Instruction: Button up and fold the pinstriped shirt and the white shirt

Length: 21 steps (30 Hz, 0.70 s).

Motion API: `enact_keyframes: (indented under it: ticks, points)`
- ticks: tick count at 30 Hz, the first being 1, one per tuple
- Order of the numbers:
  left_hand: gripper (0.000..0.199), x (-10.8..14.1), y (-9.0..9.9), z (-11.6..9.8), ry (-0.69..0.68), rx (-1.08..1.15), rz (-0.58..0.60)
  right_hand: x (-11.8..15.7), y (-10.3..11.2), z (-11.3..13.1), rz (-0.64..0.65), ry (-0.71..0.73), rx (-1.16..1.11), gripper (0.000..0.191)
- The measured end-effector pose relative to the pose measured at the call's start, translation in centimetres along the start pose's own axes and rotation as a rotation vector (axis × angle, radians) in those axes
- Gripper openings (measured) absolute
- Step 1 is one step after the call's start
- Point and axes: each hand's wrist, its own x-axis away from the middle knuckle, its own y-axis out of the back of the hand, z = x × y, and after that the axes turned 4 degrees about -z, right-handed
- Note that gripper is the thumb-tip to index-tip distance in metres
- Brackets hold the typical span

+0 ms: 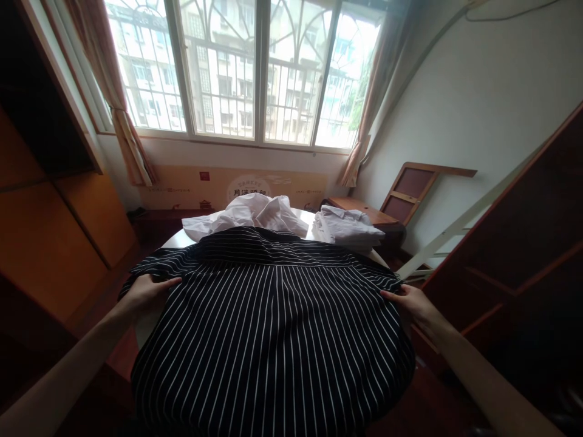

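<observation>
A black shirt with white stripes [273, 328] lies spread back side up over a round white table [180, 238], its lower part reaching toward me. At its left sleeve, my left hand [148, 290] is closed on the cloth near the armhole. My right hand [410, 300] pinches the shirt by the right sleeve at the table's edge. The collar end points toward the window. Just beyond it rests a crumpled heap of white cloth [255, 212]. A stack of folded white shirts [348, 224] sits at the back right of the table.
Behind the table stand a long printed cardboard panel [182, 185] and a barred window [228, 79]. A wooden chair [405, 194] and a pale ladder-like frame [455, 233] are at the right. Orange cabinets [50, 243] line the left.
</observation>
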Motion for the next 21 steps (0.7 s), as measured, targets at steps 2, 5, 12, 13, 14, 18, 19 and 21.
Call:
enact_keyframes:
  ticks: [2, 5, 12, 13, 14, 18, 19, 21]
  points:
    - [0.050, -0.2, 0.6, 0.1, -0.036, -0.058, -0.073, 0.2, 0.5, 0.3, 0.000, -0.022, -0.024, 0.023]
    - [0.052, -0.8, 1.4, 0.2, -0.065, -0.172, -0.104, 0.7, 0.8, 0.7, 0.074, -0.039, -0.042, 0.021]
    - [0.027, -1.8, 1.5, 0.7, 0.104, 0.341, -0.045, 0.6, 0.5, 3.3, -0.262, 0.075, 0.751, 0.034]
    - [0.023, -1.9, 1.2, 0.8, 0.078, 0.433, -0.090, 0.6, 0.0, 3.8, -0.350, 0.151, 0.847, 0.034]
    - [0.019, -2.0, 0.9, 0.8, 0.047, 0.505, -0.161, 0.7, -0.8, 4.2, -0.391, 0.243, 0.897, 0.033]
    - [0.009, -2.4, -1.0, -0.2, -0.071, 0.687, -0.461, 1.3, -5.3, 5.4, -0.151, 0.566, 0.792, 0.025]
    - [0.008, -2.3, -1.6, -0.7, -0.120, 0.669, -0.531, 1.5, -6.5, 5.5, -0.072, 0.597, 0.759, 0.025]
    - [0.010, -1.8, -2.7, -1.9, -0.323, 0.490, -0.649, 1.6, -8.8, 5.6, 0.066, 0.613, 0.701, 0.023]
